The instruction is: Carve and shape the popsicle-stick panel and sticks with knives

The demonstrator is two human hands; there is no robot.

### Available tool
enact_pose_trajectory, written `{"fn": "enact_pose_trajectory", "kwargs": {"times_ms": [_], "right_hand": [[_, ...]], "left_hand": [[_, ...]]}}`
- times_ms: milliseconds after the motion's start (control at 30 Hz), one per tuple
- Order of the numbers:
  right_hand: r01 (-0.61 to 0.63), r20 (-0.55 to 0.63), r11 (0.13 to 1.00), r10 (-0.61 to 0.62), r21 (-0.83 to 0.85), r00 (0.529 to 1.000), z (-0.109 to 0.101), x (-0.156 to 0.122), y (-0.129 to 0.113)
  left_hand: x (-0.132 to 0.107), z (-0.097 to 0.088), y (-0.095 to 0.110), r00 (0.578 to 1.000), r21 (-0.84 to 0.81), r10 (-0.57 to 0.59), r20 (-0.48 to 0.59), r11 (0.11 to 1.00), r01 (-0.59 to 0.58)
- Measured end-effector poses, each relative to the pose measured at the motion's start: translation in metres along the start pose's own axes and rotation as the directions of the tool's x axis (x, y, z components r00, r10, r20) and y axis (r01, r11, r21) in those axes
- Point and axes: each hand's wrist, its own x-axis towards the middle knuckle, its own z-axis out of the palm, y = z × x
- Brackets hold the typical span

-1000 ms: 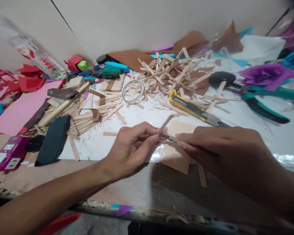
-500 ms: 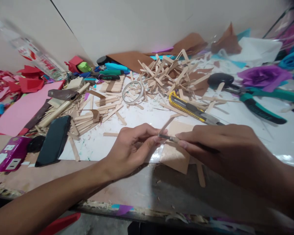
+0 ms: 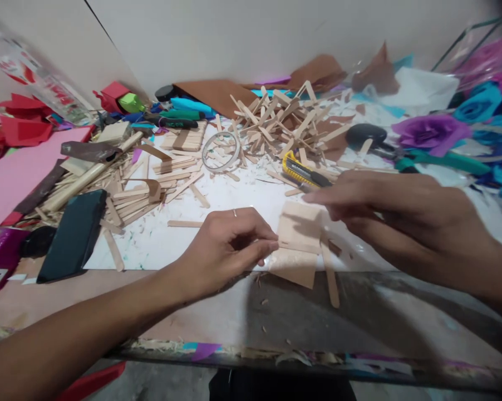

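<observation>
My left hand (image 3: 228,245) is closed in a pinch on the end of a thin wooden stick (image 3: 299,245). The stick lies across a small tan panel of joined sticks (image 3: 296,225) near the table's front edge. My right hand (image 3: 401,214) hovers just right of the panel, fingers stretched leftward, with nothing visible in them. Its fingertips reach over the handle end of a yellow utility knife (image 3: 301,171). A loose stick (image 3: 330,275) lies by the panel's right side.
A heap of craft sticks (image 3: 284,120) lies behind the knife, with a tape ring (image 3: 220,150) to its left. A black phone (image 3: 73,234) and more sticks (image 3: 138,195) sit on the left. Green-handled pliers (image 3: 426,159) and paper flowers (image 3: 430,133) are at the right.
My right hand has lifted away from the left hand and moved back toward the yellow knife; the small metal tool it held is no longer visible. The stick now lies flat across the panel.
</observation>
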Motion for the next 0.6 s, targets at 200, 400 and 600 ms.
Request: {"fn": "enact_pose_trajectory", "kwargs": {"times_ms": [200,400,600], "right_hand": [[-0.313,0.034,0.857,0.329,0.409,0.944,0.002,0.001,0.004],[-0.354,0.035,0.714,0.421,0.604,0.907,0.007,-0.004,0.013],[-0.247,-0.126,0.824,0.356,0.510,0.926,0.008,0.003,-0.002]], "left_hand": [[0.003,-0.005,-0.002,0.997,0.080,0.078,0.006,0.994,-0.078],[0.003,-0.007,-0.002,0.997,0.063,0.061,0.044,0.996,-0.063],[0.001,-0.006,-0.007,0.981,0.096,0.177,0.076,0.978,-0.184]]}}
